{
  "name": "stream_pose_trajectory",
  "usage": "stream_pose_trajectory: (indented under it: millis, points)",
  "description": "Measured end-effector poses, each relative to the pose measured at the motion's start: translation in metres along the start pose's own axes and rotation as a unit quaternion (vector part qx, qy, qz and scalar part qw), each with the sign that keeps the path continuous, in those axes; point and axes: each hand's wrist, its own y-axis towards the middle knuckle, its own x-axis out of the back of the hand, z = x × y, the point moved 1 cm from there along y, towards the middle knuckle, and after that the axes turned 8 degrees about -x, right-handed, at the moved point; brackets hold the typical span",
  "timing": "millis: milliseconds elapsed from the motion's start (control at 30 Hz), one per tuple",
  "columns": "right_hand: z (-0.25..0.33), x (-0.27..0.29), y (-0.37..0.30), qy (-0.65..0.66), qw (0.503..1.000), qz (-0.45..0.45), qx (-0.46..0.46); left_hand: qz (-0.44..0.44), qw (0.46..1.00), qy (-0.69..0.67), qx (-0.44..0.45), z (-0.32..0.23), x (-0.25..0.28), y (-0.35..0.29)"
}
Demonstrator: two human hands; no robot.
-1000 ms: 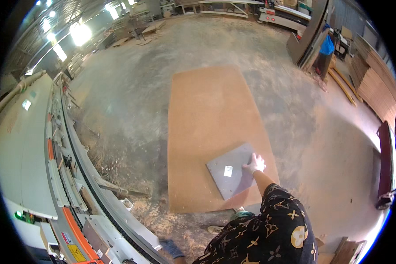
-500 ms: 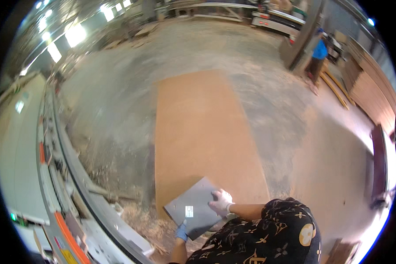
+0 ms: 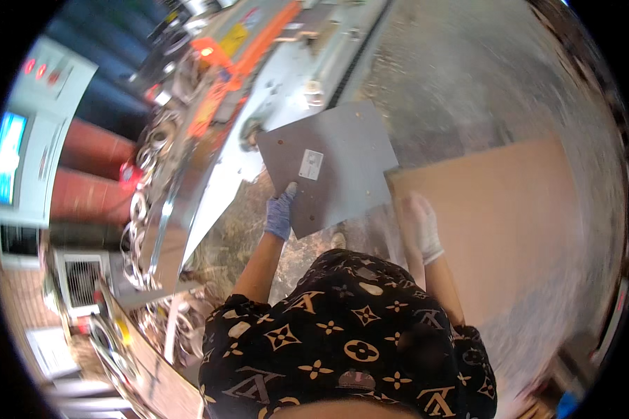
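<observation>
A grey rectangular panel with a white label and several small holes is held up in front of me, tilted. My left hand, in a bluish glove, grips its lower left edge with the thumb on the labelled face; the fingers behind are hidden. Off the panel, to its right, is my right hand in a white glove. It is blurred by motion, with the fingers seemingly stretched out and nothing visible in them. A large brown board lies flat on the floor beyond that hand.
A long machine with an orange guard and a pale bed runs along the left. Coiled strips of edging hang beside it. At the far left stands a control cabinet with a lit screen. Sawdust and scraps lie on the floor.
My view has swung left toward the machine, and the panel has come with me. My right hand has let go of the panel; my left hand keeps its grip.
</observation>
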Motion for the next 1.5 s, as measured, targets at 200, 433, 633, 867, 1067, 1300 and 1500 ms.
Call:
stream_pose_trajectory:
  millis: [200, 433, 633, 867, 1067, 1300, 1500]
  points:
    - [-0.017, -0.025, 0.018, -0.104, 0.988, 0.079, -0.079, -0.185, 0.976, -0.116, -0.021, -0.008, 0.093, 0.030]
    - [-0.052, -0.037, 0.037, -0.043, 0.983, 0.028, -0.177, -0.234, 0.953, -0.187, -0.043, -0.003, 0.168, 0.097]
    - [-0.059, -0.050, 0.045, -0.061, 0.983, 0.024, -0.173, -0.203, 0.934, -0.291, 0.041, -0.018, 0.185, 0.167]
    - [-0.084, -0.061, 0.054, -0.066, 0.975, 0.014, -0.213, -0.242, 0.926, -0.264, 0.122, -0.025, 0.178, 0.196]
    - [-0.064, -0.113, 0.054, -0.107, 0.981, 0.067, -0.149, -0.245, 0.919, -0.272, 0.148, -0.035, 0.174, 0.200]
    - [-0.049, -0.304, 0.095, -0.027, 0.918, 0.279, -0.279, -0.201, 0.927, -0.282, 0.143, -0.043, 0.172, 0.200]
    - [-0.110, -0.420, 0.152, 0.172, 0.875, 0.190, -0.410, -0.187, 0.929, -0.293, 0.127, -0.054, 0.169, 0.198]
